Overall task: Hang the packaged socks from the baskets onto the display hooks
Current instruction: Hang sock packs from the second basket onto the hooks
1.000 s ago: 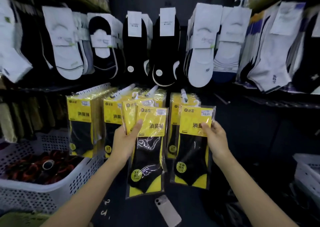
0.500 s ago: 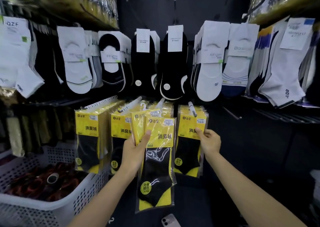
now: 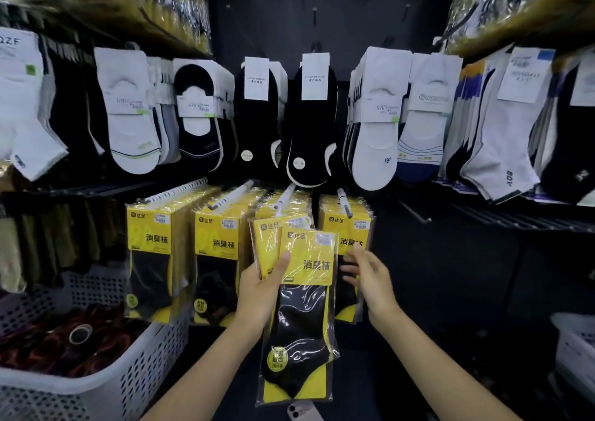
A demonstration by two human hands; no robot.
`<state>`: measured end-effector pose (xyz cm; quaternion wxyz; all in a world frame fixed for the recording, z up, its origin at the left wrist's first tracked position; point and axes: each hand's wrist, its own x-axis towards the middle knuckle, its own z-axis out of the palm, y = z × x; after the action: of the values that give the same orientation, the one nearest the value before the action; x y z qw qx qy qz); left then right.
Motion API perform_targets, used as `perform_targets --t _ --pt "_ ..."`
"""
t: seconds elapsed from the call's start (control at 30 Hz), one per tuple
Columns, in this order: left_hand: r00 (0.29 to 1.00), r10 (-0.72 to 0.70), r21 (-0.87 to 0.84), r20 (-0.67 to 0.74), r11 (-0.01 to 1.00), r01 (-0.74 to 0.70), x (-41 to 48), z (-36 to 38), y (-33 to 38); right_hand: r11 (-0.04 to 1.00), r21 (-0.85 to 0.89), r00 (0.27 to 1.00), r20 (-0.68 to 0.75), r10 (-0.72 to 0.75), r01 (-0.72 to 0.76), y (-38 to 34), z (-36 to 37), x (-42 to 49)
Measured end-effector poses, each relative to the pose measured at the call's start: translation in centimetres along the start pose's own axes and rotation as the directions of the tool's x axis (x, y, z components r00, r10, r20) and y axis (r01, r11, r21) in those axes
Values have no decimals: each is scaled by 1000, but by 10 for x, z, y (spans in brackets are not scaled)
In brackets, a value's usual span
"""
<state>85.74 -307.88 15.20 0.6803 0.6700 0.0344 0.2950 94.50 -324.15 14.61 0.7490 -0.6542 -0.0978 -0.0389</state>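
The right hand (image 3: 370,279) no longer carries the yellow-and-black packet it held a second ago. That packet now hangs at the front of the far-right yellow stack of packaged socks (image 3: 349,227) on its white display hook (image 3: 342,199). The hand, its grip wide and holding nothing, is coming back toward the right edge of the bundle. The left hand (image 3: 260,295) keeps its grip closed on the remaining clear-wrapped yellow-and-black sock packets (image 3: 302,311), thumb across the front card, just in front of the hung rows. One more packet is up, and the next is probably about to be peeled off. The four loaded hooks stand close together, with little gap between stacks. A bare metal hook (image 3: 415,215) and dark open space lie right. The white perforated plastic basket (image 3: 145,372) sits near left, and a pale phone (image 3: 301,412) lies below the bundle.
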Motion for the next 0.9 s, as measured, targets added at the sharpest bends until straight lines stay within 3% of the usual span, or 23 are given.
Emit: perform_targets --t 0.07,0.13,0.37,0.53,0.7,0.9 --pt "1000 -9 -14 1 1000 9 -2 7 -1 1000 17 992 128 -17 15 -7 1 -14" --pt "1000 -16 -9 15 1000 16 -4 13 -3 999 29 988 149 -38 34 -11 -1 -24" --pt "995 -12 148 102 989 -3 -3 10 -7 995 101 999 39 -3 -1 -11 -22 -27" --pt "998 58 150 15 987 -59 7 -9 0 996 51 989 -136 -61 68 -22 -39 -9" --pt "997 73 170 -17 983 -69 15 -20 5 989 -55 988 -64 -141 138 -32 -31 14" --pt "995 90 217 -34 973 -81 19 -24 7 987 -101 990 -61 -128 122 -22 -18 38"
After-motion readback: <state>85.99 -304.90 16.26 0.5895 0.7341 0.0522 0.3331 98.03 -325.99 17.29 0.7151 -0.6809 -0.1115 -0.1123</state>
